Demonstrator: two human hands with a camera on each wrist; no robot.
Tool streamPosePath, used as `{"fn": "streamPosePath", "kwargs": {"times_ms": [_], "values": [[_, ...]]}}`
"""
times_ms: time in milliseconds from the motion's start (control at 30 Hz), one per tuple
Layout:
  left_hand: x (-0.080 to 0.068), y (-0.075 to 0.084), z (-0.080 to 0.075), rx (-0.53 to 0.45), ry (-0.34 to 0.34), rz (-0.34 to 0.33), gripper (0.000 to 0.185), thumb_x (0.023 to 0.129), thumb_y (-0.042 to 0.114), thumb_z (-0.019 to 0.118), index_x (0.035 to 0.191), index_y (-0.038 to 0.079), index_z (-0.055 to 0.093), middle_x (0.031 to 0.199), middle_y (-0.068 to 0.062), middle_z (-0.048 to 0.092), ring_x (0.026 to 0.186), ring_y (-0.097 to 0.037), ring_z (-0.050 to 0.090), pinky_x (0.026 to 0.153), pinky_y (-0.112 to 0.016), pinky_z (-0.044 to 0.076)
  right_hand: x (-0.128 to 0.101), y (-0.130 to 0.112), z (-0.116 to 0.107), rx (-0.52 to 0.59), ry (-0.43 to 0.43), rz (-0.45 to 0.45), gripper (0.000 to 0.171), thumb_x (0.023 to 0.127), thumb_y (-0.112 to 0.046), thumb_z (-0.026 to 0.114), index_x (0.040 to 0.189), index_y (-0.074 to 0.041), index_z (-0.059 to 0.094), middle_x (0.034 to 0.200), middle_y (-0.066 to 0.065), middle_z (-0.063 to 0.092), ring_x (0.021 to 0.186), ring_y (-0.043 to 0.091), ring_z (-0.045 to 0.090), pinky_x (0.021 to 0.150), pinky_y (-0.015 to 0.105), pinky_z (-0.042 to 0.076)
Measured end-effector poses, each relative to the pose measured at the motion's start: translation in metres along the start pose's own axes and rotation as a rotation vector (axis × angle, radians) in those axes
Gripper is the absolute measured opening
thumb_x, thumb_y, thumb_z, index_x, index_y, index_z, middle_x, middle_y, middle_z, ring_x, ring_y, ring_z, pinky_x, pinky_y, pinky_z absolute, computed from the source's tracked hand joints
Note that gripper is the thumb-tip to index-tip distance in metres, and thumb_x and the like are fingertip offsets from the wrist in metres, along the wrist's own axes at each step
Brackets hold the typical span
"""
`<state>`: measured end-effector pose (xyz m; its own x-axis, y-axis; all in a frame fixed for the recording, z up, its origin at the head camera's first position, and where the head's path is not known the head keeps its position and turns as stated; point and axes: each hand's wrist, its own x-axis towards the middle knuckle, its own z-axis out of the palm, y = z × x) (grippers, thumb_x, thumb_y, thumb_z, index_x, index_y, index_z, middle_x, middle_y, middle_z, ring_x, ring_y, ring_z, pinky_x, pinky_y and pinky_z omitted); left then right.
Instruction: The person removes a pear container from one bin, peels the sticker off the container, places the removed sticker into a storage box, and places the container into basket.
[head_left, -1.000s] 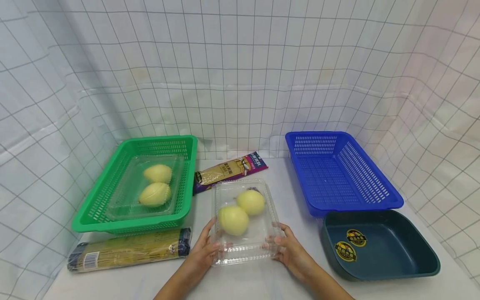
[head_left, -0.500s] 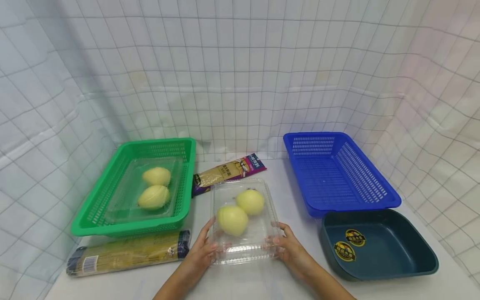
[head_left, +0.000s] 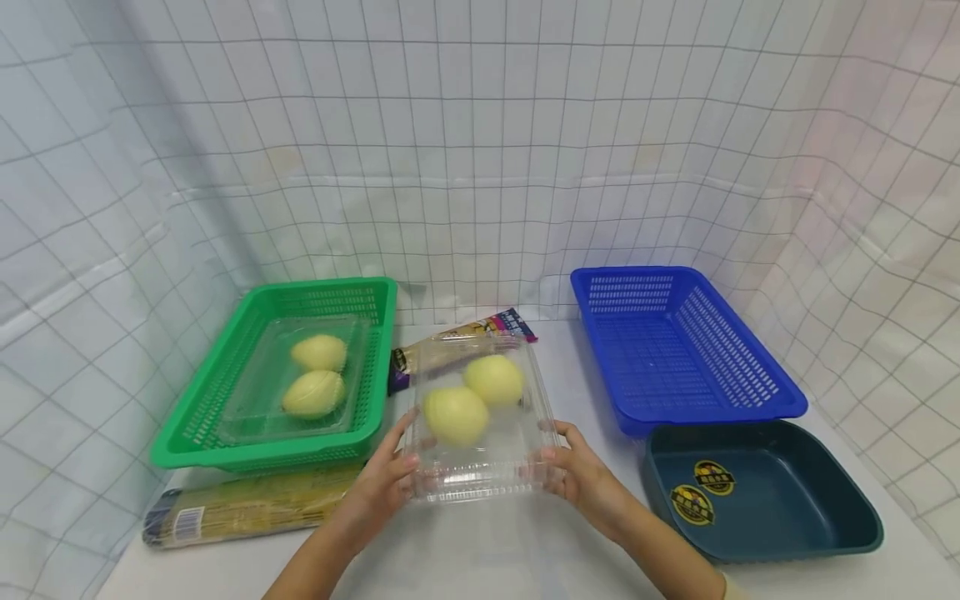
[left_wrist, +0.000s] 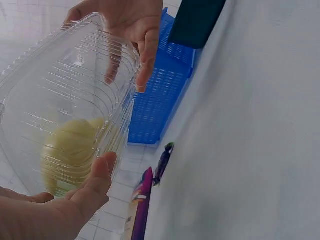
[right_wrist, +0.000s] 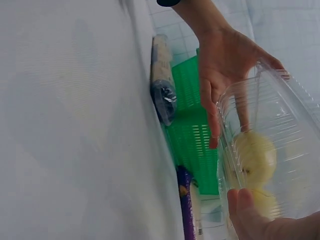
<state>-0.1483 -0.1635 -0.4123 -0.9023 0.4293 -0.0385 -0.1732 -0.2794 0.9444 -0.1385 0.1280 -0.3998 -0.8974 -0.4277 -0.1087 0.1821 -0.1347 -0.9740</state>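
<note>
Both hands grip a clear plastic clamshell box (head_left: 498, 458) by its near sides, and it hangs above the table. Inside lie two pale yellow, pear-like fruits (head_left: 456, 415), touching each other. My left hand (head_left: 382, 479) holds the left side, thumb on top and other fingers partly underneath. On the opposite side, my right hand (head_left: 581, 475) grips in the same way. The right wrist view shows the ribbed box side (right_wrist: 280, 107) with a fruit (right_wrist: 255, 157) behind it. The box partly covers a purple-and-gold pasta packet (head_left: 401, 367).
At left stands a green basket (head_left: 386, 333) with another clear box (head_left: 255, 392) of two similar fruits. A noodle bundle (head_left: 255, 504) lies in front of it. At right are a blue basket (head_left: 600, 367) and a dark green basin (head_left: 780, 492). A small dark wrapped item (left_wrist: 163, 162) lies near the packet.
Both hands have raised the clear box off the table and shifted it slightly left, with the fruits still inside. The baskets, basin and packets stay in place.
</note>
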Motion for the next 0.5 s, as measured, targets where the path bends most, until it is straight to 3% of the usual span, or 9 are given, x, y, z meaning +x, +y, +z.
{"fn": "streamPosePath", "kwargs": {"times_ms": [167,367,500], "values": [[0.000,0.019,0.000,-0.005,0.021,-0.001,0.095,0.094,0.035,0.060,0.156,0.014,-0.008,0.150,-0.038,0.015,0.105,-0.023,0.065,0.081,-0.026,0.048,0.004,-0.017,0.007,-0.031,-0.018,-0.016,0.063,0.098,-0.029,0.047,0.143,-0.001,0.014,0.126,0.022,0.046,0.116,0.030,0.056,0.094,0.031,0.044],[-0.005,0.039,-0.007,0.073,-0.024,0.007,0.084,0.097,0.036,0.050,0.157,0.018,-0.007,0.153,-0.034,0.014,0.117,-0.029,0.059,0.095,-0.031,0.043,0.012,-0.033,0.016,-0.046,-0.022,-0.008,0.067,0.096,-0.032,0.050,0.142,-0.001,0.013,0.126,0.022,0.045,0.114,0.028,0.057,0.093,0.030,0.044],[-0.009,0.048,-0.013,0.106,-0.046,0.027,0.077,0.099,0.035,0.043,0.157,0.018,-0.005,0.152,-0.032,0.015,0.118,-0.027,0.059,0.097,-0.033,0.042,0.018,-0.041,0.023,-0.058,-0.034,-0.014,0.068,0.095,-0.033,0.052,0.142,0.000,0.015,0.129,0.027,0.042,0.113,0.028,0.056,0.092,0.029,0.045]]}}
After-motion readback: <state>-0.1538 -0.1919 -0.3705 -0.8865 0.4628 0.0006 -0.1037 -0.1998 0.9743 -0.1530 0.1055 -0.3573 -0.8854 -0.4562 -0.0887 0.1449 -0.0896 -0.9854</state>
